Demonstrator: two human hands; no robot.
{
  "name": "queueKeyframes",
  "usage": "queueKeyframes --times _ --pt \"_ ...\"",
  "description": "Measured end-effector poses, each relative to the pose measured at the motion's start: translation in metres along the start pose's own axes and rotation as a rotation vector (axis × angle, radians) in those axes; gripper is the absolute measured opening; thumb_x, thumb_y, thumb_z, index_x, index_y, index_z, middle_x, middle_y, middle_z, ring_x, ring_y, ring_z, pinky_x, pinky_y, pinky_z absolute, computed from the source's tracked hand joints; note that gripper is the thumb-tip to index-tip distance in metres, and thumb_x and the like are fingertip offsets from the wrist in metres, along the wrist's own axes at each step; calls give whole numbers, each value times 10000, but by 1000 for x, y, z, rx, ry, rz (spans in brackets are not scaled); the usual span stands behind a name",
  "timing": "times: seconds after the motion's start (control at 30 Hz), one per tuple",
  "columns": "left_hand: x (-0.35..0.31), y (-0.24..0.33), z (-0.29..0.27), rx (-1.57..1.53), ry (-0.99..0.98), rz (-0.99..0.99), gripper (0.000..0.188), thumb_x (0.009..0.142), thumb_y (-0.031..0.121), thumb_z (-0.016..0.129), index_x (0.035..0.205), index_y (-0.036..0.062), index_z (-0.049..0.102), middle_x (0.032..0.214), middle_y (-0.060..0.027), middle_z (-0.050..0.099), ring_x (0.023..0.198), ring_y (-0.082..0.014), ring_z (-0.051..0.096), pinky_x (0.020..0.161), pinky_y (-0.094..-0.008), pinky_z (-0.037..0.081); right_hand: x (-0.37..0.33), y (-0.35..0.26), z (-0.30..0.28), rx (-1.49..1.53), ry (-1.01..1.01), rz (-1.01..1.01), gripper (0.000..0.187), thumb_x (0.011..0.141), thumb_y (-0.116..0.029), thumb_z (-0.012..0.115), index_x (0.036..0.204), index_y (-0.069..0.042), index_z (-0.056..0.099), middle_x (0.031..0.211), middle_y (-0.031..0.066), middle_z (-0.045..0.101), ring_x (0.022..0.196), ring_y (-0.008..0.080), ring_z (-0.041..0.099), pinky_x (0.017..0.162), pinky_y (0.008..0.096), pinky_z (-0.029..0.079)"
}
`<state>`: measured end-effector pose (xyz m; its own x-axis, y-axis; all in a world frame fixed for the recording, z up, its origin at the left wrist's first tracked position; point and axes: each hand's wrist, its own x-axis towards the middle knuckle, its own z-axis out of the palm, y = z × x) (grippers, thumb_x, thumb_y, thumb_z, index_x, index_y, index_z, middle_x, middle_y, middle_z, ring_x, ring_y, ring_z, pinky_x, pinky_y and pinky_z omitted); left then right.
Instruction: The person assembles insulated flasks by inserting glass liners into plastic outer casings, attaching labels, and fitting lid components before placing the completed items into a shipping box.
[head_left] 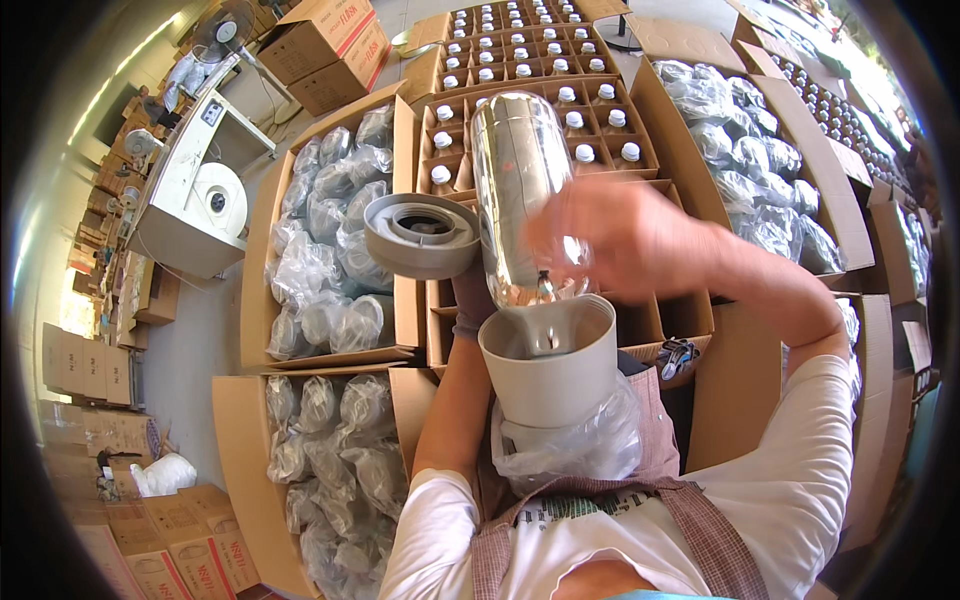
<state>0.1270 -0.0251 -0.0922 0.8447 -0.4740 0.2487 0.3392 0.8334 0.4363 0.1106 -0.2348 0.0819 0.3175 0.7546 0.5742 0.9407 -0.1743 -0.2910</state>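
Observation:
A tall silver glass flask liner (510,180) stands almost upright, its small tip pointing down over the wide mouth of a grey plastic flask body (545,385). A crumpled clear plastic bag (585,445) wraps the lower part of that body, which rests in my lap. My right hand (625,235) is smeared by motion beside and in front of the liner's lower half; its grip cannot be made out. To the liner's left is a grey round collar (425,235) with a threaded opening. My left forearm rises to a dark glove or cuff (473,305) behind collar and liner, which hide the fingers.
Cartons of plastic-wrapped flasks stand left (340,230), lower left (335,440) and right (750,150). Ahead, divided cartons (515,50) hold white-capped bottles. A white machine table (200,180) and fan (225,30) stand far left, near stacked boxes. A small metal-and-plastic bundle (678,357) lies by my right side.

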Motion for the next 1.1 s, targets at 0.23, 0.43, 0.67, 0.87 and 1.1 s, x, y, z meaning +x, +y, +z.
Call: queueKeyframes --times 0.23,0.43,0.67,0.87,1.1 --pt "-35 -19 12 -108 50 -67 455 1045 368 443 1356 37 478 1293 -144 568 1177 -288 574 969 -446 501 3 85 6 406 84 850 1071 767 -754 670 1513 -49 366 1434 265 474 1369 353 452 1144 482 358" --pt "-57 -13 -1 -22 131 87 487 1069 324 414 1459 33 396 1416 -125 496 1296 -258 497 1082 -414 438 -13 39 34 739 -117 678 947 792 -429 829 1505 -35 346 1462 200 469 1348 301 463 1131 429 387" --pt "-45 -18 26 189 171 102 719 1008 496 436 1574 97 241 1540 -162 352 1412 -338 368 1128 -490 407 -30 -3 31 681 -423 725 827 767 -339 849 1433 -51 451 1214 119 613 992 192 636 930 368 515" --pt "-45 -25 37 -131 75 29 695 1002 449 507 1543 87 262 1527 -228 344 1416 -376 351 1122 -564 397 -21 -8 25 560 -654 665 703 777 -324 833 1368 -65 553 1263 120 609 1124 233 602 941 415 515" --pt "-51 -25 54 48 116 77 731 994 555 477 1510 60 329 1448 -233 456 1320 -373 485 1103 -542 425 5 -38 25 148 -815 811 609 778 -464 784 1214 -63 644 1102 133 653 1030 283 663 888 402 534"
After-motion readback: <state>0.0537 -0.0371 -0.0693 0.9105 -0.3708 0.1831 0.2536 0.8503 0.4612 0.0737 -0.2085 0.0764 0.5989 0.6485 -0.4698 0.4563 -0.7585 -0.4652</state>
